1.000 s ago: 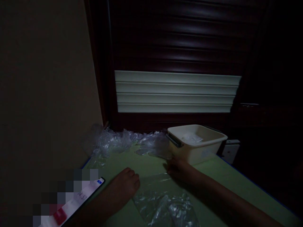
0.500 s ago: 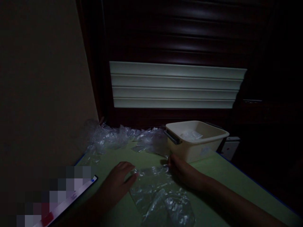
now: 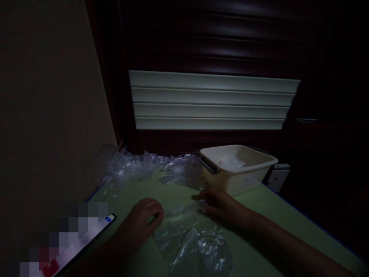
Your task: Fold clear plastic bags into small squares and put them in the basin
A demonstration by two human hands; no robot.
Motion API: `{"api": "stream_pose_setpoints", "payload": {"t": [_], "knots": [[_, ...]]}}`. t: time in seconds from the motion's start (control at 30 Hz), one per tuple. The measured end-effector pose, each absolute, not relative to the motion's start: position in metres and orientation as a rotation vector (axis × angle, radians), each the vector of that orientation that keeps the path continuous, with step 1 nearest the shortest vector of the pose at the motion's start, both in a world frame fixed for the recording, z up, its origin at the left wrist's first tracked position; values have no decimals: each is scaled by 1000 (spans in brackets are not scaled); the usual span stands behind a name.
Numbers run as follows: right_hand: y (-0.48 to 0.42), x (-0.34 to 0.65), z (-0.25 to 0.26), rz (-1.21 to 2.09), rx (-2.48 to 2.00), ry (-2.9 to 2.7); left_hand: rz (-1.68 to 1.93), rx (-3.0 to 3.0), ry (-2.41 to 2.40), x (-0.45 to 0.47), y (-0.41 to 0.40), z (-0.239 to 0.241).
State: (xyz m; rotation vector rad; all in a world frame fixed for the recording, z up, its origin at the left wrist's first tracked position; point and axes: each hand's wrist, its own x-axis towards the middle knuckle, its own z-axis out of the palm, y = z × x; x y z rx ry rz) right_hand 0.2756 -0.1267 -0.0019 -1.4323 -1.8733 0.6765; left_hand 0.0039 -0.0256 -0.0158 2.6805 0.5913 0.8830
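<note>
A clear plastic bag (image 3: 191, 246) lies crumpled on the green tabletop, its upper edge stretched between my two hands. My left hand (image 3: 142, 221) is closed in a pinch at the bag's upper left corner, thumb and fingertips meeting there. At the upper right corner, my right hand (image 3: 226, 207) has its thumb and curled fingers around a bit of the shiny film. Just beyond that hand stands a cream plastic tub (image 3: 239, 182) with dark handles. Inside the tub lies some clear plastic (image 3: 232, 162).
A heap of crumpled clear plastic bags (image 3: 135, 167) runs along the table's back edge. A lit phone-like screen (image 3: 83, 238), partly pixelated, is at the lower left. Behind the tub sits a pale device (image 3: 279, 177). A wall (image 3: 52, 96) borders the left side.
My right hand has shifted slightly, its thumb and fingers now spread further apart at the bag's corner. My left hand's thumb and fingertips have closed together. The view has tilted a little.
</note>
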Motion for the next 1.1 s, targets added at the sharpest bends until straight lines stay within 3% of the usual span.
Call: {"api": "stream_pose_setpoints", "payload": {"t": [0.37,1.1], "knots": [[-124,278,-5,431,-1442,-2005,901,2638,584,1,-36,-11],[-149,257,26,500,-1298,-2245,742,2960,230,1,-45,-3]]}}
